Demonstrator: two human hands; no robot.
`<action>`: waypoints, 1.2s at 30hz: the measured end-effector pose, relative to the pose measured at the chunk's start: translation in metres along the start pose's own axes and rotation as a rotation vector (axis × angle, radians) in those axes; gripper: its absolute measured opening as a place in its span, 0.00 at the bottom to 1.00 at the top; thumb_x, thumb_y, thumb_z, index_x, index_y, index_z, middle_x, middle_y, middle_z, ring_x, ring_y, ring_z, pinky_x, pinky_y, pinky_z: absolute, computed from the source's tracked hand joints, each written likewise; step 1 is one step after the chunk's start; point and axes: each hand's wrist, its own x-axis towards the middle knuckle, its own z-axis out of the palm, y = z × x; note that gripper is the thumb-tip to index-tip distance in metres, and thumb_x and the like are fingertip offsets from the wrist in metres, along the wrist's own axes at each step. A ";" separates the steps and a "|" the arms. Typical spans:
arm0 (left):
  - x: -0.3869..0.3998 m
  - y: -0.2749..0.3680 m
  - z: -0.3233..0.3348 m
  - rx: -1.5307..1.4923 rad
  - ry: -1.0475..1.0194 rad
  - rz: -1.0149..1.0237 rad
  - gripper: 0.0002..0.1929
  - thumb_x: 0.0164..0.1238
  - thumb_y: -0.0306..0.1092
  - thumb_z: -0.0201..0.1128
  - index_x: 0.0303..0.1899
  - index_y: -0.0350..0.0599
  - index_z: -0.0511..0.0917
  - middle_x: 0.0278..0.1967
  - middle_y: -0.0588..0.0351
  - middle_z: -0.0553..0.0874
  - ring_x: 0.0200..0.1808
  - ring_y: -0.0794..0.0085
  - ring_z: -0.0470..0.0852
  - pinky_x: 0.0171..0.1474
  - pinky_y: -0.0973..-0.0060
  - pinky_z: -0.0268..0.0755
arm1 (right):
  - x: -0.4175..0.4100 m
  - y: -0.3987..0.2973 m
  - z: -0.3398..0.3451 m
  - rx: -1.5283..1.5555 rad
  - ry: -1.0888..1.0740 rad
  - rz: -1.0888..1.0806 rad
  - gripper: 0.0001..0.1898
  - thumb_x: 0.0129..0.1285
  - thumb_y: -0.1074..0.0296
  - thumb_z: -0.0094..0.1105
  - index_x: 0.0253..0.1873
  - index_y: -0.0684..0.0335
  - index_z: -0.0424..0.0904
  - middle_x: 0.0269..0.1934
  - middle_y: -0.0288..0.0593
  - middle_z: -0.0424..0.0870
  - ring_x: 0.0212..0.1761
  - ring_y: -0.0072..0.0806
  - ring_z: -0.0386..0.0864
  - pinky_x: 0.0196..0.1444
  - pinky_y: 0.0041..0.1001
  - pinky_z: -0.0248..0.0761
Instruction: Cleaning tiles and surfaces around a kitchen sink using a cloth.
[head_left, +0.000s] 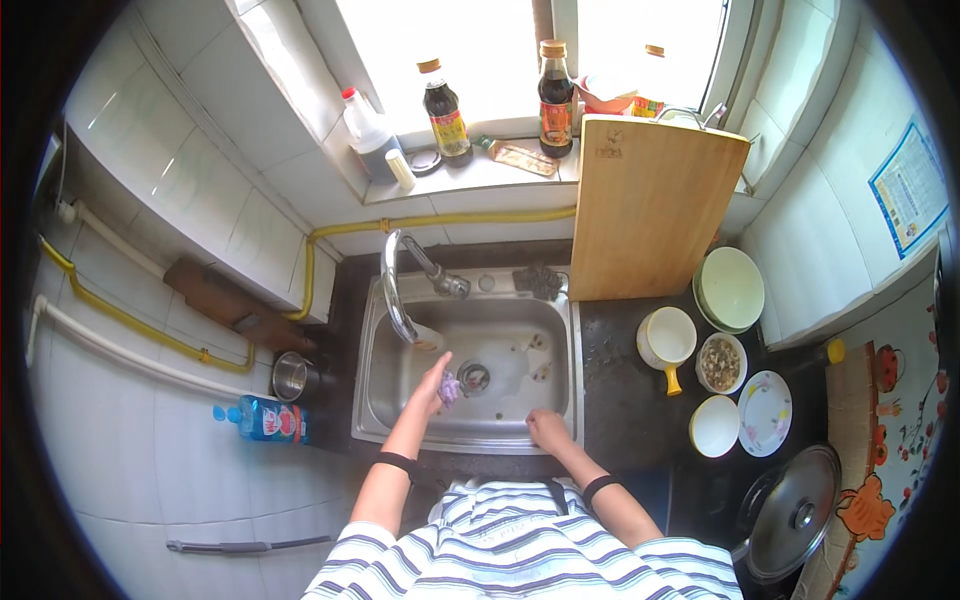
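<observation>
A stainless steel sink (517, 405) lies before me, with wet bits of food waste on its floor and around the drain (474, 378). My left hand (433, 386) is over the sink's left part, below the spout of the chrome faucet (391, 277); a purple mesh scrubber (449, 388) is held against its palm. My right hand (547, 430) is curled at the sink's front right edge, its fingers turned down; whether it holds anything cannot be seen. A dark scouring pad (541, 281) lies on the sink's back right ledge.
Right of the sink are a yellow-handled bowl (667, 337), green bowls (733, 288), a bowl of food (722, 364), a white bowl (714, 427), a floral plate (765, 414) and a lidded pan (795, 514). A wooden cutting board (652, 210) stands behind. Left are a blue detergent bottle (274, 420) and metal cup (291, 376).
</observation>
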 end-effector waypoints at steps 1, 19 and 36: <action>0.000 0.000 -0.004 -0.003 -0.007 0.004 0.14 0.66 0.44 0.62 0.33 0.47 0.69 0.21 0.59 0.75 0.20 0.70 0.78 0.22 0.73 0.71 | 0.000 -0.001 0.000 0.007 -0.021 0.000 0.08 0.58 0.69 0.53 0.36 0.65 0.81 0.36 0.53 0.81 0.41 0.49 0.79 0.47 0.42 0.70; 0.013 0.008 -0.023 0.059 -0.108 0.231 0.07 0.60 0.24 0.60 0.38 0.43 0.71 0.33 0.53 0.78 0.38 0.66 0.82 0.31 0.71 0.75 | -0.002 -0.006 0.008 0.019 0.077 0.048 0.08 0.56 0.67 0.56 0.33 0.64 0.82 0.34 0.51 0.83 0.40 0.47 0.79 0.46 0.41 0.70; 0.022 0.010 -0.040 -0.032 0.131 0.132 0.18 0.60 0.50 0.63 0.26 0.51 0.66 0.17 0.61 0.67 0.14 0.75 0.67 0.15 0.75 0.56 | -0.005 -0.015 0.011 -0.198 0.000 0.068 0.11 0.60 0.61 0.53 0.33 0.58 0.84 0.32 0.44 0.83 0.40 0.40 0.79 0.45 0.40 0.64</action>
